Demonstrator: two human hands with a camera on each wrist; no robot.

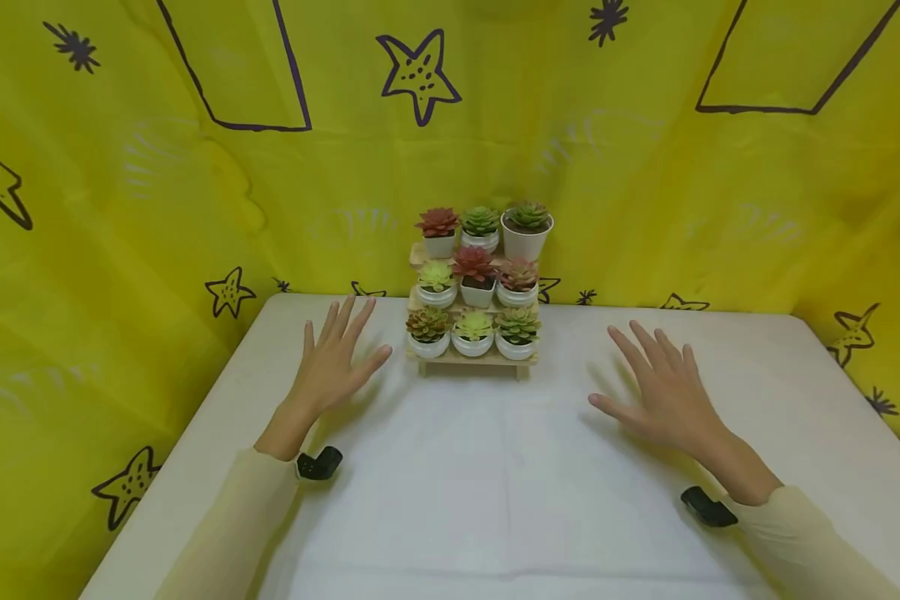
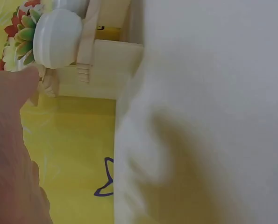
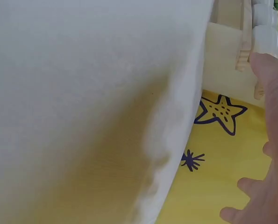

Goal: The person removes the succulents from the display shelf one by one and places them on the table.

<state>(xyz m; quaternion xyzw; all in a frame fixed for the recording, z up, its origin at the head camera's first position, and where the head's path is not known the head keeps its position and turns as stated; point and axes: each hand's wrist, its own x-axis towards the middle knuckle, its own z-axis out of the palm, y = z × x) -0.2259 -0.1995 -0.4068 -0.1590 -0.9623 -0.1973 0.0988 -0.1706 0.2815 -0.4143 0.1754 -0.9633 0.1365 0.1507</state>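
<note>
A three-step wooden stand [image 1: 474, 360] holds several small potted succulents in white pots, in rows of three. Green, yellow-green and red rosettes show, such as a red one [image 1: 474, 263] in the middle and a green one [image 1: 529, 217] at the top right. To the left of the stand, my left hand [image 1: 328, 367] is held over the table with fingers spread and nothing in it. My right hand [image 1: 663, 392] hovers farther off to the right, fingers likewise spread, holding nothing. Both cast shadows on the tabletop. In the left wrist view a white pot [image 2: 59, 38] appears beyond the thumb.
The white-covered table [image 1: 450, 492] ends at the back just behind the stand. A yellow curtain [image 1: 330, 183] with dark star drawings hangs behind and at both sides. Dark wrist cameras [image 1: 319, 463] sit at the sleeve cuffs.
</note>
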